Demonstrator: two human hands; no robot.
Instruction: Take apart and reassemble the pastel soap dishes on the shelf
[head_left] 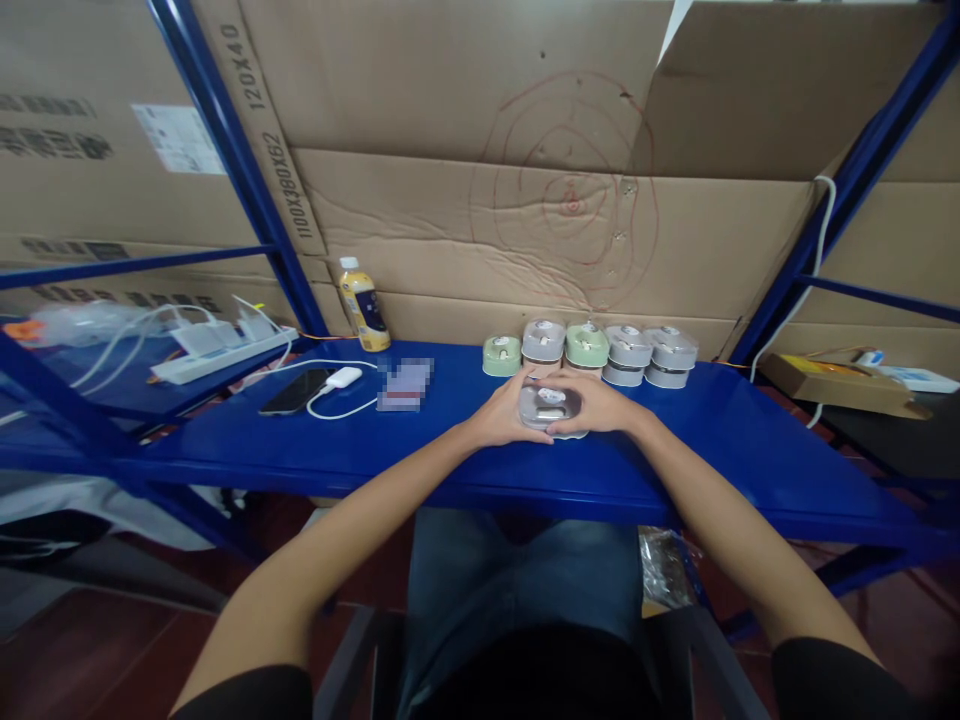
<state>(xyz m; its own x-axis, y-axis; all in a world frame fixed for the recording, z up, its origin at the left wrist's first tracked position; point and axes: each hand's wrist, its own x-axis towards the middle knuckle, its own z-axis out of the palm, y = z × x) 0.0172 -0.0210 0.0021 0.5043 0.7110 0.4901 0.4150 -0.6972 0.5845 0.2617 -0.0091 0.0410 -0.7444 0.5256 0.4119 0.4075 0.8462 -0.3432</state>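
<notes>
A small grey box with a clear lid (550, 398) is between my two hands, low over the front part of the blue table (450, 455). My left hand (495, 412) curls round its left side, and my right hand (606, 403) wraps the right side. A pale edge shows beneath the box; I cannot tell whether it is a second box. Just behind my hands stands a row of similar lidded boxes: a green one (501, 357) at the left, a grey one (544, 340), another green one (587, 346), and grey stacks (627, 345) to the right.
A yellow drink bottle (365, 308) stands at the back left. In front lie a phone (296, 391), a white charger with cable (344, 378) and a blurred-out flat item (405, 385). A power strip (225, 355) is further left. An open cardboard box (840, 385) sits at right.
</notes>
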